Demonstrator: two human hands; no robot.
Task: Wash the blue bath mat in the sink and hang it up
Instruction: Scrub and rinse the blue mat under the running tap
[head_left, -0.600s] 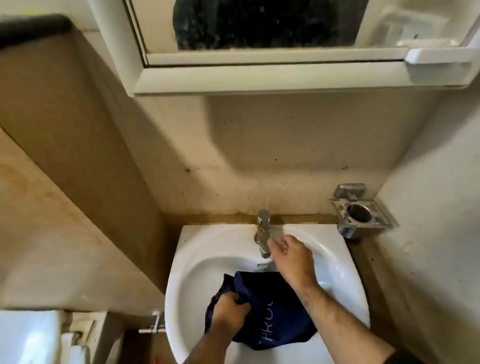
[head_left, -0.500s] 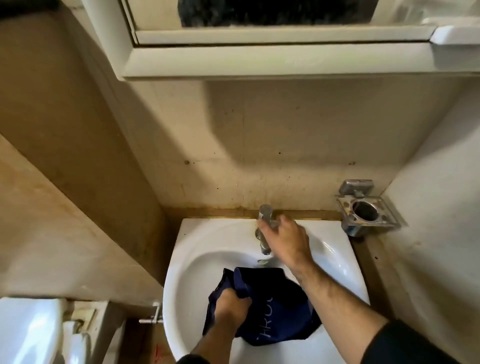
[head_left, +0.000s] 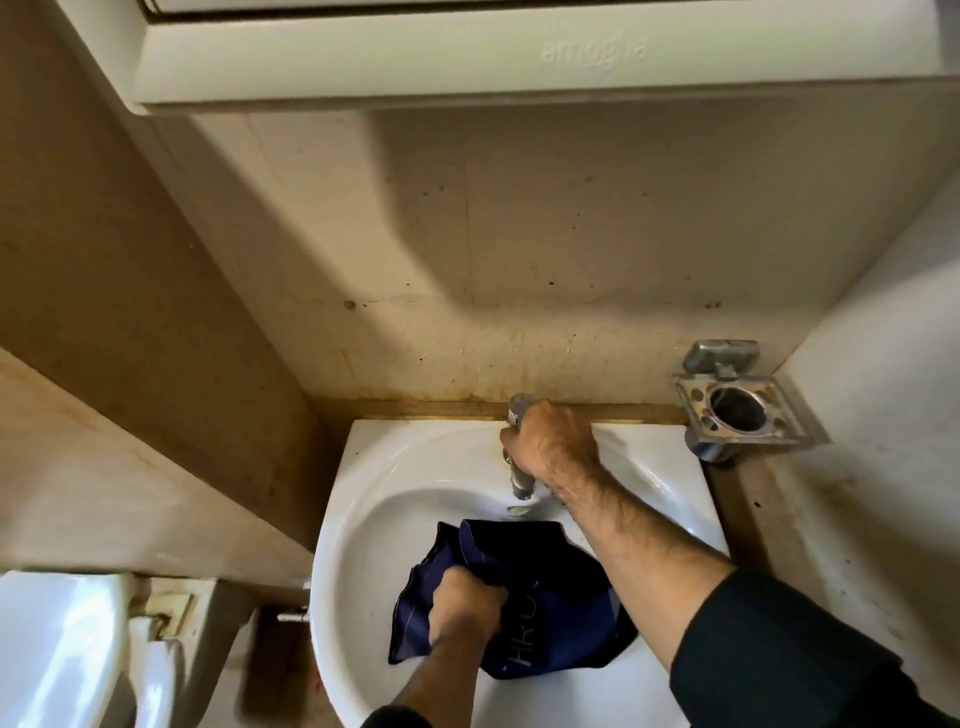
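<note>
Since the earlier frames the right hand (head_left: 550, 441) has gone from hovering by the tap (head_left: 519, 452) to closing round its top, fingers curled on the metal; the view has also dipped, so less of the cabinet (head_left: 395, 57) shows.

From the head view, the left hand (head_left: 465, 605) has its fingers bunched tight into the mat (head_left: 550, 613), which lies crumpled in the near half of the sink (head_left: 363, 519), just short of the spout. No water can be seen running yet, so I judge the wash is only starting. The mat looks soft and floppy; soaked, it should grow heavy and drip, so a full grip on a gathered fold or corner would serve better than a pinch.

Around it: a metal holder (head_left: 737, 410) on the right wall beside the sink, a toilet (head_left: 57, 644) near left. The right forearm crosses over the mat's right side.
</note>
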